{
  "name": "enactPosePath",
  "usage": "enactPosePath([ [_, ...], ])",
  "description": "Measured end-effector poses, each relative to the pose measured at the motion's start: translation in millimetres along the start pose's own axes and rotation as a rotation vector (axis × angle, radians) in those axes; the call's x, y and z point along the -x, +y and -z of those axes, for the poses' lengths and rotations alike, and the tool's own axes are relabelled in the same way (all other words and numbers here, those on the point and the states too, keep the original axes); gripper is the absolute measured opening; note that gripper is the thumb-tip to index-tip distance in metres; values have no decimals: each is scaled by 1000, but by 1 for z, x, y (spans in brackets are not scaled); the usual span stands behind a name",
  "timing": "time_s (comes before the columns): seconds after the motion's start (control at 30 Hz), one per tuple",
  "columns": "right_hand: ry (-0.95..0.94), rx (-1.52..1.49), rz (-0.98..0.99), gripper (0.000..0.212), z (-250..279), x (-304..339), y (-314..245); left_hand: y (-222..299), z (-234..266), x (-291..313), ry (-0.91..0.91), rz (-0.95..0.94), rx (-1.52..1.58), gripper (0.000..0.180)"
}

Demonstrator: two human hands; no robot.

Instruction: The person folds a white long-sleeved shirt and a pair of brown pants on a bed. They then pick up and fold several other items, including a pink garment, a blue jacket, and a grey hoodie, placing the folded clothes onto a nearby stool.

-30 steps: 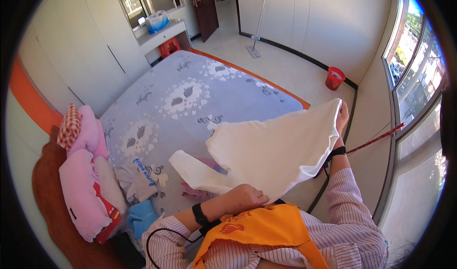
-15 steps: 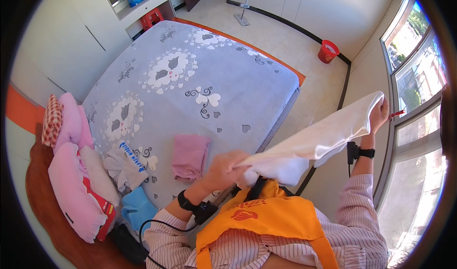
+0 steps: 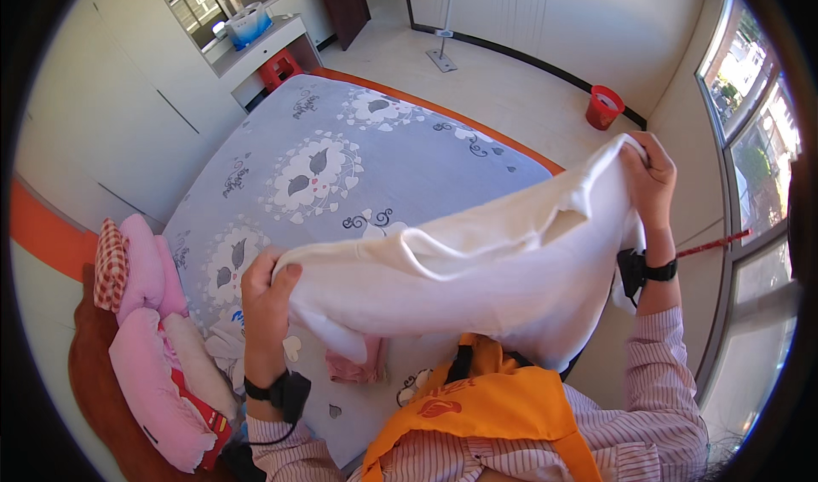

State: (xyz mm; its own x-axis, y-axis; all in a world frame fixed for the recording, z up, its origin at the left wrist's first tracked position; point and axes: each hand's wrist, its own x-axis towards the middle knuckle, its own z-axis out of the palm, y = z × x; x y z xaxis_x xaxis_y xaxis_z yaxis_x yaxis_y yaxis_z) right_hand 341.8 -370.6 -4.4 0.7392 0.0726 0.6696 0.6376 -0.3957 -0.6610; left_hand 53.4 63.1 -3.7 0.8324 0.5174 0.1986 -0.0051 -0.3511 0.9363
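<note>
Two bare hands suspend a white, soft cloth garment (image 3: 477,290) over the near edge of a bed with a grey-blue, heart-patterned sheet (image 3: 409,184). The left hand (image 3: 268,290) is closed, thumb against fingers, on the garment's upper left end; the right hand (image 3: 652,171), raised higher, is curled closed round its upper right corner. Between them the upper edge slopes and gapes in a loose fold, and the lower part hangs slack before an orange cloth apron (image 3: 490,397).

Likely faults: each grip takes in only a margin of fabric, so a sharp tug could pull one end free. The uneven height of the hands and the slack between them could set creases or a twist. The hanging portion partly covers a small pink cloth bundle (image 3: 345,367) on the bed and, if lowered or swept sideways, could disarrange it. Loose fabric near the black wrist-worn device (image 3: 630,271) on the right arm could snag there.
</note>
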Motion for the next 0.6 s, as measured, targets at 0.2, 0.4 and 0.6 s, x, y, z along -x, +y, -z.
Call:
enactPosePath([
  [0.2,-333,33,-187,28,-265,-118,130,-154,-4,-248,268,13,-673,23],
  [0.4,-528,94,-75,32,-409,-72,258,-351,-62,-228,332,124,-813,42],
  [0.6,-818,49,-520,42,-356,101,370,-457,-124,7,277,981,-425,51],
])
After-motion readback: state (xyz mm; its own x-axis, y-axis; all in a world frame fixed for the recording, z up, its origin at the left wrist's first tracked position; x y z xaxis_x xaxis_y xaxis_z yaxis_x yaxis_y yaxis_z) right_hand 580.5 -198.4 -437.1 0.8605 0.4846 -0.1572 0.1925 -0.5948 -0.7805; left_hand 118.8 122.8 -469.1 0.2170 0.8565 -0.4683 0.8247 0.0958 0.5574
